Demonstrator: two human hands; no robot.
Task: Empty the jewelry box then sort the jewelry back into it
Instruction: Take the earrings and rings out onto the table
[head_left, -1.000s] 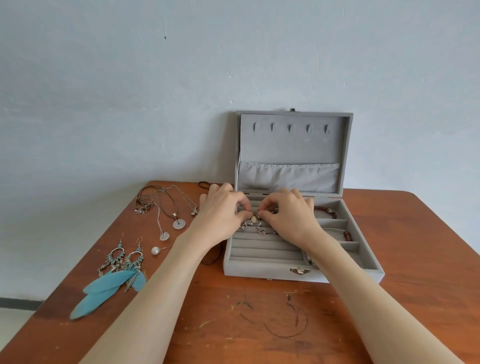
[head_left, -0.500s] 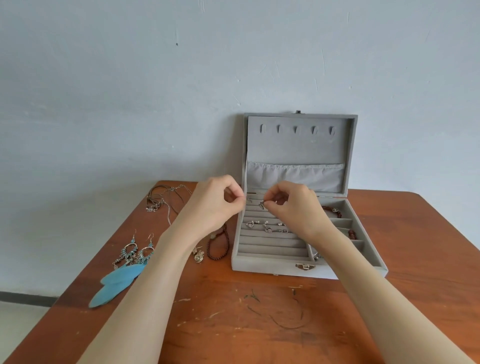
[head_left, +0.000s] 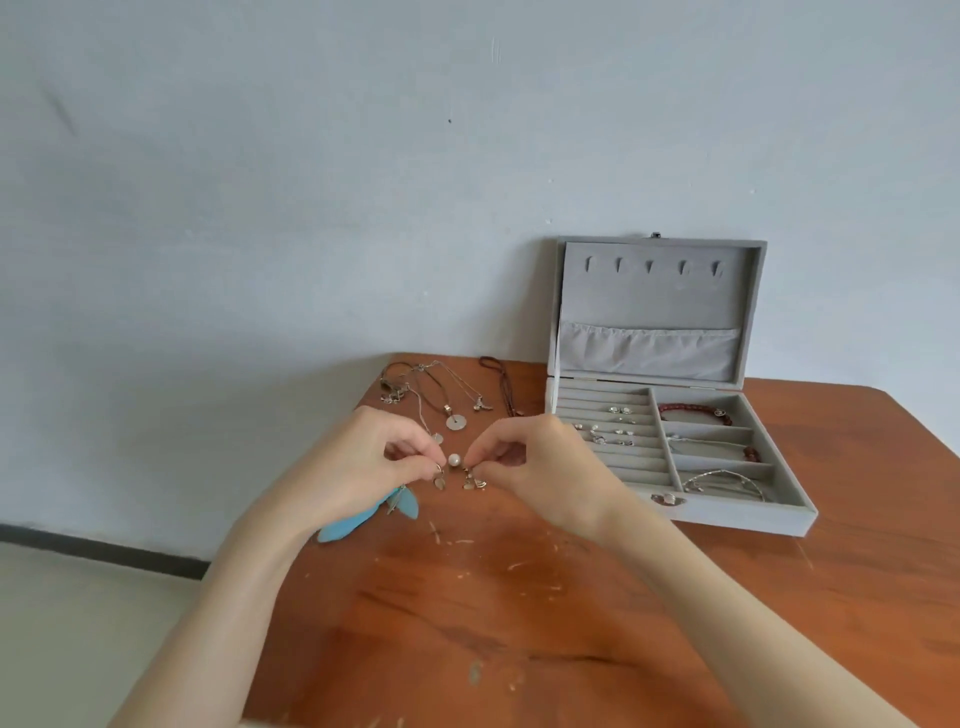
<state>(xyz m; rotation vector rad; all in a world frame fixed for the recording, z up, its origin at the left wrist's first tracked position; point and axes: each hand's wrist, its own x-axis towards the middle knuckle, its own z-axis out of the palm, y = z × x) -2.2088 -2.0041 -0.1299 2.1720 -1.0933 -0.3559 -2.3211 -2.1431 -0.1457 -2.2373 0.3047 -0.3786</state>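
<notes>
Pinching small metal earrings over the wooden table (head_left: 519, 623), both hands meet left of the open jewelry box (head_left: 727, 512). The left hand (head_left: 358, 467) grips one drop earring (head_left: 440, 480) between thumb and forefinger; the right hand (head_left: 535, 470) pinches a second small earring (head_left: 474, 480) the same way, the remaining fingers of each curled inward. A white pearl (head_left: 454, 459) sits between the two sets of fingertips; whether either hand touches it cannot be told. Under the left hand, blue feather earrings (head_left: 363, 517) are mostly covered, only their tips showing. Behind the hands lie several pendant necklaces (head_left: 441, 400), their cords tangled and partly hidden by the left knuckles, with a dark cord necklace (head_left: 505, 387) just beside the box. The box stands at the table's far side with its lid (head_left: 660, 306) upright near the wall (head_left: 311, 182). Its ring rows hold small silver studs (head_left: 615, 426), too small to make out singly; the right wrist covers the rows' near left corner. The right-hand compartments hold a red bead bracelet (head_left: 691, 410), a thin chain (head_left: 711, 444) and a silver bangle (head_left: 727, 480). The table's left edge runs just beside the feathers. Bare scratched wood stretches toward the viewer and right of the box, where the frame cuts it off.
</notes>
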